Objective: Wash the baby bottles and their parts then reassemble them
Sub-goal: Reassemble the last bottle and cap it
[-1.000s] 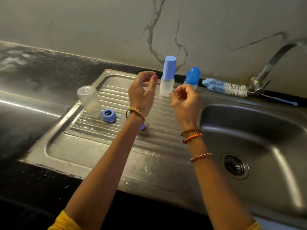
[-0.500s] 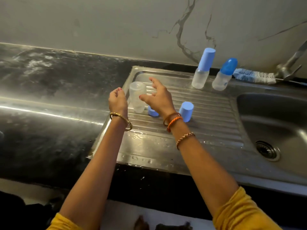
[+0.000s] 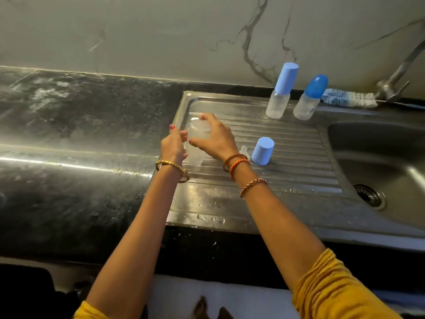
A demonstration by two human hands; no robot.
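Reaching forward from yellow sleeves [image 3: 333, 293], both arms extend over the dark stone surface [image 3: 69, 180] to the ribbed steel drainboard [image 3: 287, 162]. The left hand [image 3: 173, 147] and the right hand [image 3: 216, 140] close together on one clear bottle [image 3: 197, 143], which stands inverted near the drainboard's left edge. The left hand's fingers touch the bottle's left side; the right hand's fingers curl over its top and right side. Just right of the right wrist, a clear nipple [image 3: 244, 150] lies beside a light blue cap [image 3: 262, 150] standing on the ribs. Further back, two assembled bottles stand side by side: one with a light blue cap [image 3: 281, 90], one with a darker domed cap [image 3: 310, 97]. A bottle brush [image 3: 349, 99] lies behind them, by the tap [image 3: 395, 81]. The sink basin [image 3: 391, 157] is at right.
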